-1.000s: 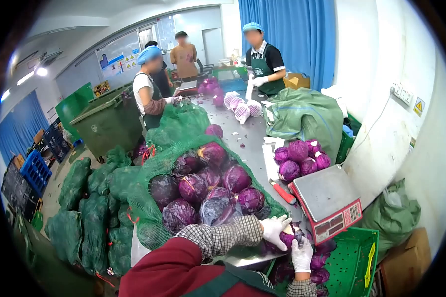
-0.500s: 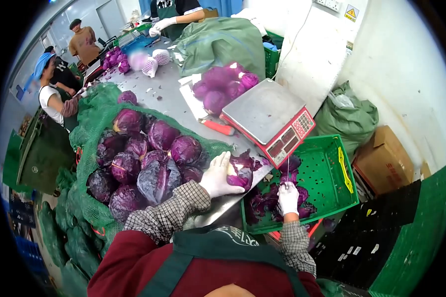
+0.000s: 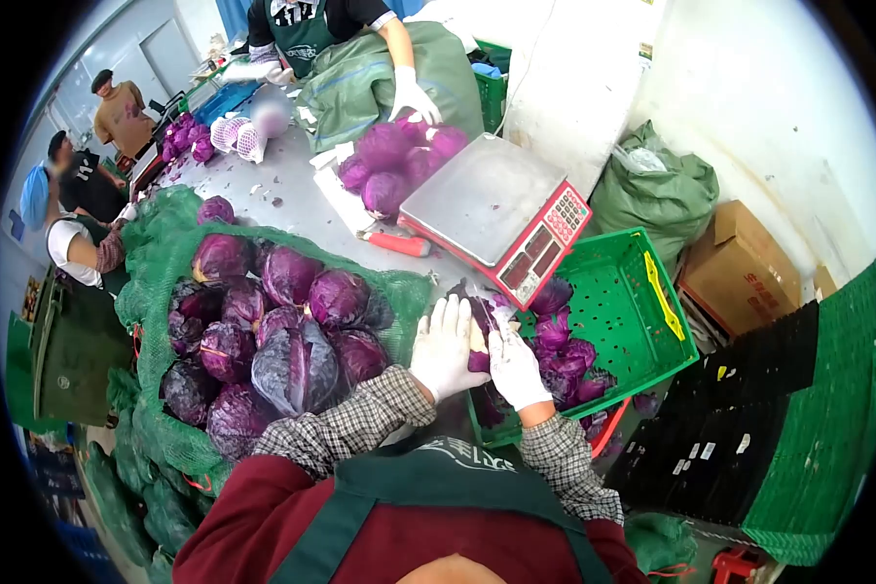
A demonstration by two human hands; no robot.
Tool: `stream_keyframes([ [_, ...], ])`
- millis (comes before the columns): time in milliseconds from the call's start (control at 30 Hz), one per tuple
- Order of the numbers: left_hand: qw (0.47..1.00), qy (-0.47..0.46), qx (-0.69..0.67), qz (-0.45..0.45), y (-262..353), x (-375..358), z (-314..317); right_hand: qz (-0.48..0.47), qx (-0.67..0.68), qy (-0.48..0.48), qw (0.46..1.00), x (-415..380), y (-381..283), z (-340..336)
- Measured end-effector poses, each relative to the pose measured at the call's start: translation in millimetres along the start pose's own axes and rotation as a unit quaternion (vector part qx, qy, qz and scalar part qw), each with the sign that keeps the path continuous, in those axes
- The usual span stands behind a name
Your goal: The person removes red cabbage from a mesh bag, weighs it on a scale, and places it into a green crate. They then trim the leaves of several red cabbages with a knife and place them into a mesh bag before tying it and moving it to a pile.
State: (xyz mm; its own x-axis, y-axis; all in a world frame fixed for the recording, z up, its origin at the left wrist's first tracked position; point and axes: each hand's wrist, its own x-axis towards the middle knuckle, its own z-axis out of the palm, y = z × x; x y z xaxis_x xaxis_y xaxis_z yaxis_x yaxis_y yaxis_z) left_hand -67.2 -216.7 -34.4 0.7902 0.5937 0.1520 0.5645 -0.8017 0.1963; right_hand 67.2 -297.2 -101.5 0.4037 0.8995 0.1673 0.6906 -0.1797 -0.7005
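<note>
My gloved left hand (image 3: 445, 348) rests with its fingers along the left side of a red cabbage (image 3: 478, 358), steadying it at the table edge. My gloved right hand (image 3: 518, 370) is closed at the cabbage's right side, close to the left hand. It grips a knife, whose blade is barely discernible against the cabbage. The two hands hide most of that cabbage. Left of them, a green mesh sack (image 3: 151, 316) lies open, with several whole red cabbages (image 3: 295, 370) in it. Loose purple leaves (image 3: 566, 365) lie in a green crate (image 3: 625, 336) beside my right hand.
A red-framed scale (image 3: 487, 200) stands beyond my hands. Trimmed cabbages (image 3: 384, 161) are left of it, near a red-handled tool (image 3: 399, 243). A co-worker's gloved hand (image 3: 414, 97) reaches to them. A green bag (image 3: 647, 195) and cardboard box (image 3: 740, 273) stand right.
My right hand has moved left and up from over the crate to the cabbage beside my left hand. The co-worker's hand has reached out to the trimmed cabbages. The view has shifted slightly.
</note>
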Motion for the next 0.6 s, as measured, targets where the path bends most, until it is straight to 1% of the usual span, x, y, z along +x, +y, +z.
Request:
stream_keyframes([
  [33,1.0,0.011,-0.001,0.008,-0.5,-0.1,0.9,0.013,-0.005,0.011,1.0,1.0,-1.3,-2.5],
  [67,1.0,0.025,-0.016,0.007,1.1,-1.3,-1.1,-0.044,-0.047,0.085,0.994,0.9,11.8,9.4],
  [100,0.999,0.023,-0.035,0.01,-1.7,-4.5,-0.6,-0.021,-0.074,0.085,0.993,5.2,8.9,3.8],
  [167,0.997,0.022,-0.072,0.014,-14.2,-18.3,3.2,0.075,-0.049,0.087,0.992,3.1,50.4,2.6],
  [233,0.989,0.074,-0.121,0.035,-39.5,-41.2,14.0,0.048,-0.041,0.121,0.991,-23.5,72.7,19.6],
  [267,0.988,0.063,-0.141,0.008,-47.5,-47.3,9.1,0.038,-0.035,0.153,0.987,-40.6,99.9,38.9],
  [300,0.985,0.045,-0.163,-0.024,-52.1,-56.2,5.7,0.15,0.071,0.143,0.976,-52.6,104.6,32.9],
  [333,0.98,0.04,-0.183,-0.065,-55.2,-58.6,5.5,0.26,0.17,0.15,0.939,-64.6,109.9,27.2],
  [367,0.982,0.044,-0.173,-0.063,-57.3,-56.5,8.5,0.363,0.251,0.128,0.888,-72.0,104.0,2.5],
  [400,0.982,0.026,-0.175,-0.068,-54.7,-51.0,3.9,0.464,0.32,0.118,0.818,-79.0,97.0,-22.8],
  [433,0.982,0.009,-0.177,-0.069,-52.0,-43.7,-1.0,0.462,0.296,0.13,0.826,-82.8,99.7,-33.8],
  [467,0.985,-0.001,-0.157,-0.068,-50.6,-39.0,0.3,0.423,0.287,0.122,0.851,-76.4,92.4,-40.8],
  [500,0.987,0.003,-0.149,-0.066,-46.2,-35.4,-0.3,0.352,0.412,0.16,0.825,-64.0,75.6,-33.6],
  [533,0.988,-0.006,-0.137,-0.075,-41.0,-32.2,-1.3,0.338,0.259,0.068,0.902,-52.6,59.8,-37.9],
  [567,0.989,-0.013,-0.122,-0.083,-37.2,-28.9,-2.4,0.246,0.287,0.051,0.925,-45.0,44.9,-22.4],
  [600,0.991,-0.015,-0.103,-0.079,-34.4,-26.6,-1.2,0.153,0.32,0.031,0.934,-37.4,29.9,-7.1],
])
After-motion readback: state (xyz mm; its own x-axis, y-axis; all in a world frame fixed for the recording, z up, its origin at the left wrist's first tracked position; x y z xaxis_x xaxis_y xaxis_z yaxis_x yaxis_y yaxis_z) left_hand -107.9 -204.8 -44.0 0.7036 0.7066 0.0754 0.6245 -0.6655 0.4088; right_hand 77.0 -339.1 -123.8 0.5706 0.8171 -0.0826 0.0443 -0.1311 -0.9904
